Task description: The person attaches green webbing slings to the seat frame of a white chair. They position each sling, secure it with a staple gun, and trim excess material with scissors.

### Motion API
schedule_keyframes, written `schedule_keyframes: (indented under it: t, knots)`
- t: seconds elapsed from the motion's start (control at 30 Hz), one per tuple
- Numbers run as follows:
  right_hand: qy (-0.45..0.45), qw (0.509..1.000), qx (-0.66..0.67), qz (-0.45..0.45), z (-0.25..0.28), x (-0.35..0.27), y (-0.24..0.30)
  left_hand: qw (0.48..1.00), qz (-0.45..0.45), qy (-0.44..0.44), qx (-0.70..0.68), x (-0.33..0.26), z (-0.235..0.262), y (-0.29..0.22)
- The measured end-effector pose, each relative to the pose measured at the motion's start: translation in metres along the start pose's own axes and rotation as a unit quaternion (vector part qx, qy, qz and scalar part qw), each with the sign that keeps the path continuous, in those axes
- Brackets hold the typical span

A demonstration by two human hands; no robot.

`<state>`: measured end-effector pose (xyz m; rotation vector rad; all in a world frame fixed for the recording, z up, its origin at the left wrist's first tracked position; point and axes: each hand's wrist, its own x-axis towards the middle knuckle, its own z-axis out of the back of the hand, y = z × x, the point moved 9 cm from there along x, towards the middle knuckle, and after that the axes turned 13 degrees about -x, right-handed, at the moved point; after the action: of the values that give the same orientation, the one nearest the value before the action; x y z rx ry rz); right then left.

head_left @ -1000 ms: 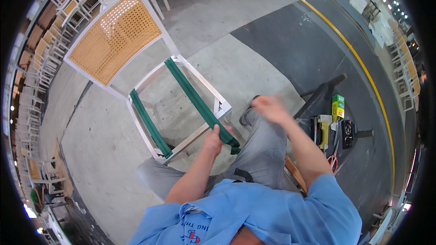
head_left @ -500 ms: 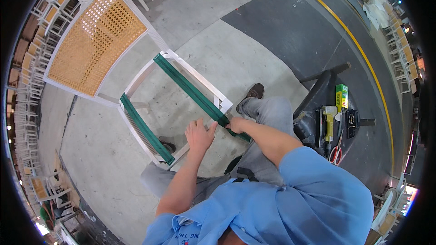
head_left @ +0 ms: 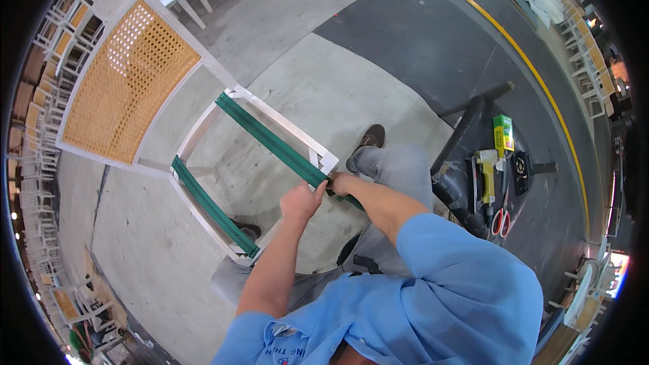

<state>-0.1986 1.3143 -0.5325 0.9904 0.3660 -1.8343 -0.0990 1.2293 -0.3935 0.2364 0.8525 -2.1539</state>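
Since the preceding second, the right hand (head_left: 341, 182) had come down from the air to the near right corner of the white chair frame (head_left: 203, 132), where it closed on the end of the green webbing strap (head_left: 270, 140). The left hand (head_left: 302, 201) lay just beside it, fingers curled around the same strap end. This suggested the strap was being tensioned across the open seat; a second green strap (head_left: 213, 206) ran along the seat's left rail.

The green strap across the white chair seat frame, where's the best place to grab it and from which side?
Probably at the near end of the green strap, where it crosses the front rail of the white chair frame. There it lies closest to the person, with open space beneath. Coming from the front, both hands, left hand and right hand, already meet at that end.
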Motion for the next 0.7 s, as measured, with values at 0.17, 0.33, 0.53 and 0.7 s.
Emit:
schedule_keyframes:
  t: [0.17,0.33,0.53,0.7]
  knots:
    - [0.080,0.782,0.552,-0.278,-0.013,-0.053,-0.028,0.999,-0.009,-0.026,0.036,0.000,0.003,-0.002]
    - [0.112,0.371,0.896,-0.217,-0.004,-0.082,0.073,0.998,0.017,-0.030,0.049,-0.014,0.006,0.017]
    - [-0.007,0.127,0.975,-0.184,-0.020,-0.030,0.040,0.999,0.004,-0.037,0.038,-0.013,-0.002,-0.016]
    - [-0.025,0.076,0.980,-0.180,-0.036,-0.012,0.018,0.999,-0.001,-0.014,0.044,-0.009,-0.008,-0.027]
